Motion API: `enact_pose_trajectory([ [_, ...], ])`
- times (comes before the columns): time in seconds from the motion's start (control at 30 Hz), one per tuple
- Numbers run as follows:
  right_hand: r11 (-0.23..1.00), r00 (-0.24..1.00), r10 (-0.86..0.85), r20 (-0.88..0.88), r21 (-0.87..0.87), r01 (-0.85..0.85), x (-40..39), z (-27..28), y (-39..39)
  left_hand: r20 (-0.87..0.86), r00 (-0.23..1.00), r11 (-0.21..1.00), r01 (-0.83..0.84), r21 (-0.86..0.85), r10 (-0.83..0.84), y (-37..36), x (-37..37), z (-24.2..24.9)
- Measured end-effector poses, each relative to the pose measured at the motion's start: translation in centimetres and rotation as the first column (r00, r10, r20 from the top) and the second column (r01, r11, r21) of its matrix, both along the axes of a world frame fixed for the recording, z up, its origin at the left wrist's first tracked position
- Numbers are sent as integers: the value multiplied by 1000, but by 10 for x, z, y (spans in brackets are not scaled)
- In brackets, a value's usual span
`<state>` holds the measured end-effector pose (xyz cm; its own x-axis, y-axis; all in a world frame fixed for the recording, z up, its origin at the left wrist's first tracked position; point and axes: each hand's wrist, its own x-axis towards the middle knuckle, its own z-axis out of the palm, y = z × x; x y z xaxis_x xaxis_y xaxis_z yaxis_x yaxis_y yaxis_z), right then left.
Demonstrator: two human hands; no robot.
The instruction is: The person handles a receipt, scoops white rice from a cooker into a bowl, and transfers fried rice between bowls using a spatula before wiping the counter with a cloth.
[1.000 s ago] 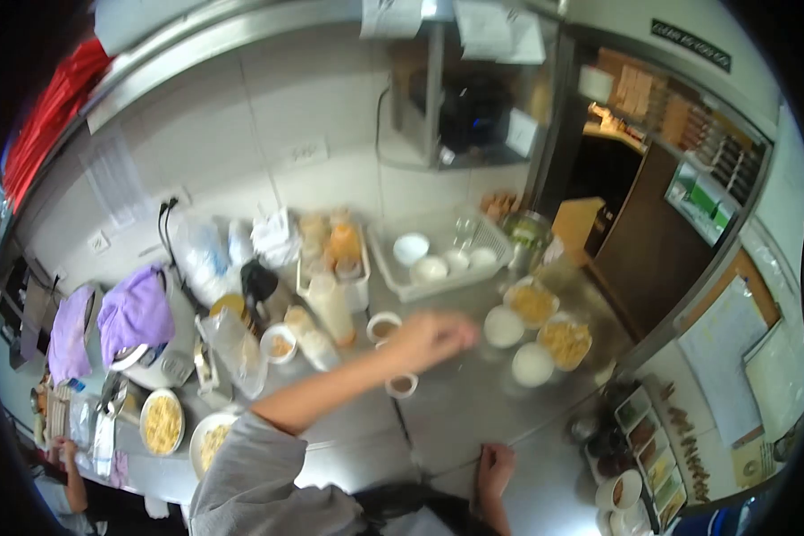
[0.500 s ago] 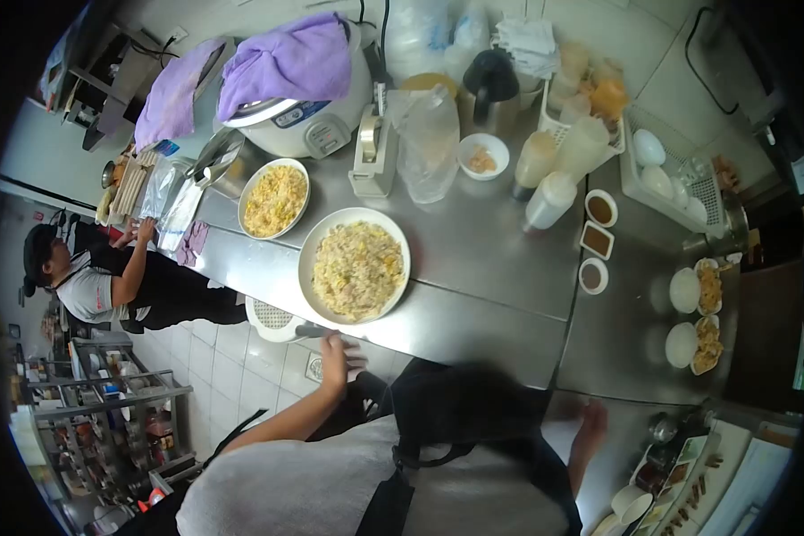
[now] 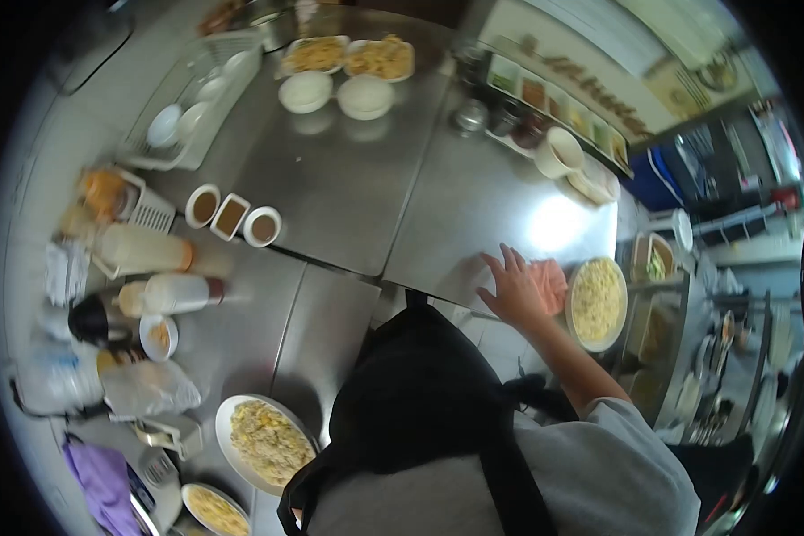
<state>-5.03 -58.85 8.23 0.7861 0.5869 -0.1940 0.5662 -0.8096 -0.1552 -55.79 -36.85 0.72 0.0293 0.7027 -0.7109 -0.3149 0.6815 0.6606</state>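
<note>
Right hand [image 3: 515,289] splays its fingers, unclenched, beside pink cloth [image 3: 550,284] near a rice-filled plate [image 3: 598,346].

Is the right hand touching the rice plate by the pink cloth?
Apart: the head view shows pink cloth between the right hand and the rice plate.

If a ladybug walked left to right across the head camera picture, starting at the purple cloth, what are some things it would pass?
Purple cloth → square dish of sauce → two white bowls → right hand with fingers spread → pink cloth → dish of rice.
</note>
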Motion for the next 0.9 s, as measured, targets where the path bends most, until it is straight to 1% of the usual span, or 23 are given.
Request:
enact_pose_trajectory([
  [0.1, 990, 986, -141, 87, 11, 141, -19, -18, -36, 31, 986, 987, 161, 29, -162, 20, 31, 12],
  [0.2, 964, 948, -256, 190, 122, 236, -19, -17, -60, 93, 935, 939, 337, 67, -342, 38, 75, 22],
  [0.27, 951, 918, -309, 249, 108, 291, -8, -61, -90, 142, 873, 884, 455, 103, -466, 46, 120, 28],
  [0.33, 922, 874, -386, 295, 166, 351, -5, -73, -113, 175, 797, 816, 561, 142, -578, 47, 183, 35],
  [0.4, 868, 820, -477, 315, 316, 384, -3, -69, -95, 127, 744, 753, 633, 179, -655, 42, 250, 34],
  [0.43, 816, 798, -532, 282, 422, 396, 0, -67, -89, 137, 731, 742, 641, 197, -668, 45, 276, 6],
  [0.47, 808, 818, -517, 251, 459, 370, 1, -71, -89, 143, 721, 732, 646, 216, -679, 49, 301, -17],
  [0.53, 784, 852, -483, 201, 532, 319, 7, -81, -96, 139, 642, 657, 734, 172, -754, 29, 367, -5],
  [0.63, 780, 896, -429, 116, 548, 302, 19, -64, -98, 161, 583, 605, 774, 186, -796, 1, 441, -3],
  [0.67, 643, 878, -475, -65, 656, 396, 23, -62, -96, 171, 572, 596, 783, 179, -802, -7, 460, -5],
  [0.7, 487, 843, -477, -248, 724, 489, 27, -60, -91, 182, 565, 592, 788, 169, -805, -13, 475, -8],
  [0.73, 323, 794, -436, -424, 749, 578, 33, -50, -87, 191, 565, 593, 789, 158, -803, -18, 488, -14],
  [0.77, 234, 720, -408, -562, 697, 677, 40, -36, -87, 191, 558, 588, 787, 185, -807, -21, 498, -24],
  [0.8, 146, 689, -371, -622, 694, 705, 51, -17, -94, 83, 481, 487, 850, 199, -873, -23, 505, -15],
  [0.87, -20, 626, -274, -730, 655, 755, 80, 22, -111, -134, 305, 280, 943, 179, -943, -22, 512, 26],
  [0.9, -99, 662, -324, -676, 720, 687, 96, 49, -127, -337, 191, 167, 981, 100, -922, -18, 510, 46],
])
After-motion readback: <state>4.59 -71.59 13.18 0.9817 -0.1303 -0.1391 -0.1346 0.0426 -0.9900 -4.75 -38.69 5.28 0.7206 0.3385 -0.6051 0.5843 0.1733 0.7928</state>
